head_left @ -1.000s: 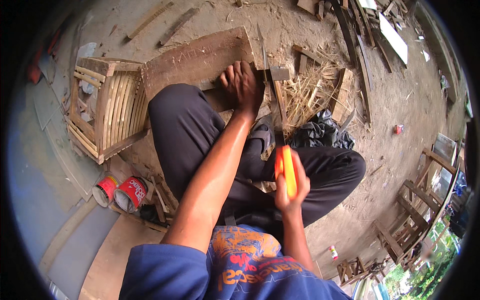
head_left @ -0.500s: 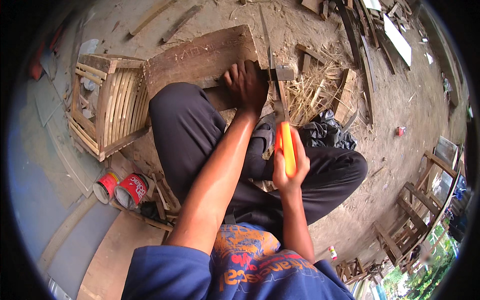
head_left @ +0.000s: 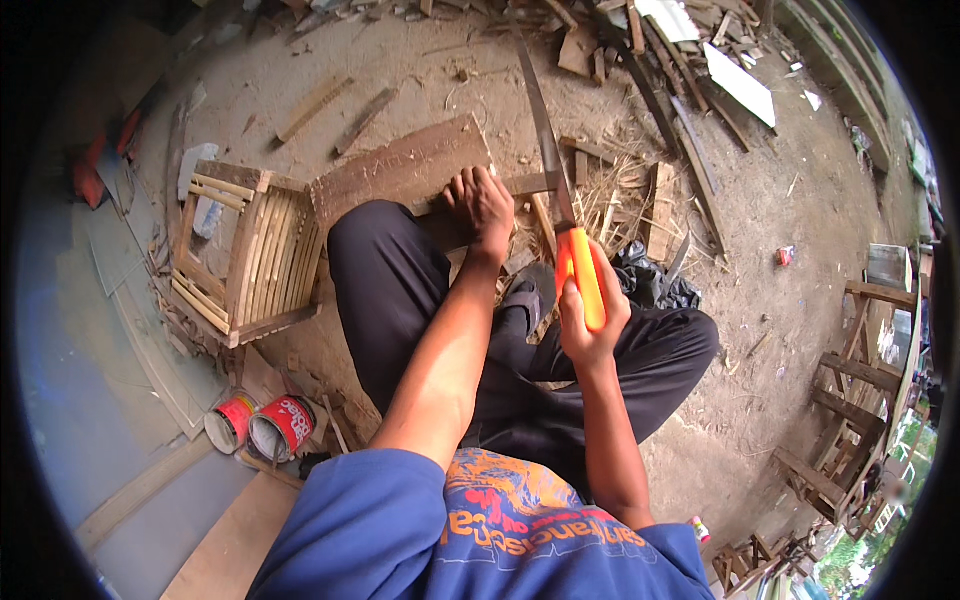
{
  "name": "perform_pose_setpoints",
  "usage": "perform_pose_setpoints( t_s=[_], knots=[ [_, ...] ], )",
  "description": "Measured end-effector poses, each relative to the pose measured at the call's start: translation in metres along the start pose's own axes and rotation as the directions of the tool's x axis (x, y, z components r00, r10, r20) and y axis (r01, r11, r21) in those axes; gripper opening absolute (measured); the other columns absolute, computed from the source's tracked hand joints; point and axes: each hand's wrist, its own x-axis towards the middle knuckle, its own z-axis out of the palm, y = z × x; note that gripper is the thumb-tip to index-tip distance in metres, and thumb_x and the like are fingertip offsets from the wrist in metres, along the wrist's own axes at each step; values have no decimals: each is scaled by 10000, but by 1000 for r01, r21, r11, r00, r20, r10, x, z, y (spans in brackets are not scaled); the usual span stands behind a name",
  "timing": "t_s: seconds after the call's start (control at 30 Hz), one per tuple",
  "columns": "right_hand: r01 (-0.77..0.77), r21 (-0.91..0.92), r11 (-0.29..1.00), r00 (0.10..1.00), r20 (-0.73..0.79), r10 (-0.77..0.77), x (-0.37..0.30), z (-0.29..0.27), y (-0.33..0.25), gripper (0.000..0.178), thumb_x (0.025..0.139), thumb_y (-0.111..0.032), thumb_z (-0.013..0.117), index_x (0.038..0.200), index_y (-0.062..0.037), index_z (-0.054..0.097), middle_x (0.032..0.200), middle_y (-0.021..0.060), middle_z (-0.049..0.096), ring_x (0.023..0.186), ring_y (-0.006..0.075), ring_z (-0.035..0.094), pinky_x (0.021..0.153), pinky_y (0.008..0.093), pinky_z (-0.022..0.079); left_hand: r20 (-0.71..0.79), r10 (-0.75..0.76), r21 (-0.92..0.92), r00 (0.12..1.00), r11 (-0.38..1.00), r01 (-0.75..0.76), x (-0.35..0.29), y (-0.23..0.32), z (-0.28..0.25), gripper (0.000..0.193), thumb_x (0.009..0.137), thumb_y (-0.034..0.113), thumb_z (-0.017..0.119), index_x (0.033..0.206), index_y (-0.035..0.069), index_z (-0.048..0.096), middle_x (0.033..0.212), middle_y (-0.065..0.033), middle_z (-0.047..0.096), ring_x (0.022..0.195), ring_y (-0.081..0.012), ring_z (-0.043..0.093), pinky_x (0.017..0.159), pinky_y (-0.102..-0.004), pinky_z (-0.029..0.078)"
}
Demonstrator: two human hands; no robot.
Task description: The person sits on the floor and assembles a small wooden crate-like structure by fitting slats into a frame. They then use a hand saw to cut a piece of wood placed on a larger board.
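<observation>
My right hand (head_left: 592, 330) grips the orange and yellow handle of a handsaw (head_left: 541, 110), whose long blade points away from me. Under my left hand (head_left: 483, 210) lies a narrow wooden strip (head_left: 532, 183), with my fingers curled over it. Its right end reaches the saw blade; whether the two touch I cannot tell. A wide brown board (head_left: 400, 170) lies beneath and beyond my left hand, marked with scratches. My palm and leg hide part of the strip.
To the left stands a slatted wooden frame (head_left: 265, 255). Two red cans (head_left: 283, 428) sit nearer me. Right of the saw are wood shavings (head_left: 615, 195), a black plastic bag (head_left: 655, 280) and loose planks (head_left: 660, 212). My bent legs (head_left: 385, 280) frame the work.
The strip's end that stuck out right of the blade no longer shows there. The blade now slants more to the left. My whole view has shifted, with my left hand still on the strip.
</observation>
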Motion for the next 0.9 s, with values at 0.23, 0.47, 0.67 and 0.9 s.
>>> perform_pose_setpoints(
  t_s=[0.23,0.47,0.67,0.9],
  knots=[
    [-189,79,979,981,61,185,-48,-17,4,427,918,-29,636,1325,85,572,887,119,727,726,89,671,662,246,533,5,-54,121,999,991,53,-16,-4,-23,157,934,233,573,921,78,583,963,-119,614,977,-303,578,866,-460,402],
    [-124,12,992,990,69,123,-69,-14,22,462,898,-53,670,1338,52,576,989,180,749,830,136,721,745,267,549,219,-141,46,966,990,134,-6,-4,-12,195,934,164,517,1071,68,618,1124,-138,595,1134,-320,546,930,-518,378],
    [-255,91,963,967,41,252,-69,-15,17,377,928,-113,701,1259,39,604,870,109,721,707,109,669,649,262,532,186,-131,-57,974,988,143,21,-30,11,249,962,122,450,1179,45,547,1233,-161,540,1201,-365,501,1029,-557,331],
    [-543,124,830,839,124,530,-80,-22,21,233,955,-194,718,891,-3,600,676,-8,595,605,36,516,533,230,413,172,-419,-207,891,869,449,25,-20,21,540,1081,374,298,1465,13,417,1538,-199,407,1465,-363,316,1240,-516,116]
  ],
)
